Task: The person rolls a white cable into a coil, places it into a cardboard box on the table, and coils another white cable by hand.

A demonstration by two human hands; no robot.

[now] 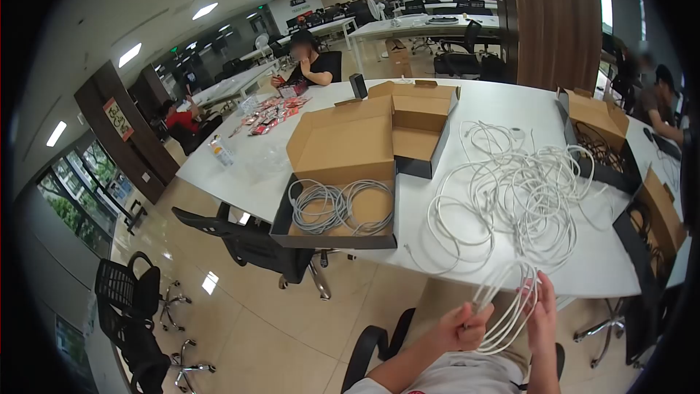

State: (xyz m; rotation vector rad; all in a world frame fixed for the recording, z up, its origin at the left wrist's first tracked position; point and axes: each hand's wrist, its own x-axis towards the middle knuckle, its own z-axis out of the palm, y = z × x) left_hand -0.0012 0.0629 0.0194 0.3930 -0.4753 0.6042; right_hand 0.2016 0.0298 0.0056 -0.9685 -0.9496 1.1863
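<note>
I find the tabletop [417, 211] bearing an open box [335, 243] and a heap of white cable [526, 193]. A white coil [516, 317] sits between both hands: left hand [467, 330] fingers pinch it; right hand [541, 314] closure, I cannot tell. I judge coiling in hand; next calls for evening the loops.

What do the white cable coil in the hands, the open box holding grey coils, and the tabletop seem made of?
White cable coil: probably smooth plastic sheathing, from its even colour and rounded loops; core hidden.
Open box: likely cardboard, matte brown inside, black outside, with folded edges.
Tabletop: perhaps laminate, from its uniform smooth white; not certain.
</note>
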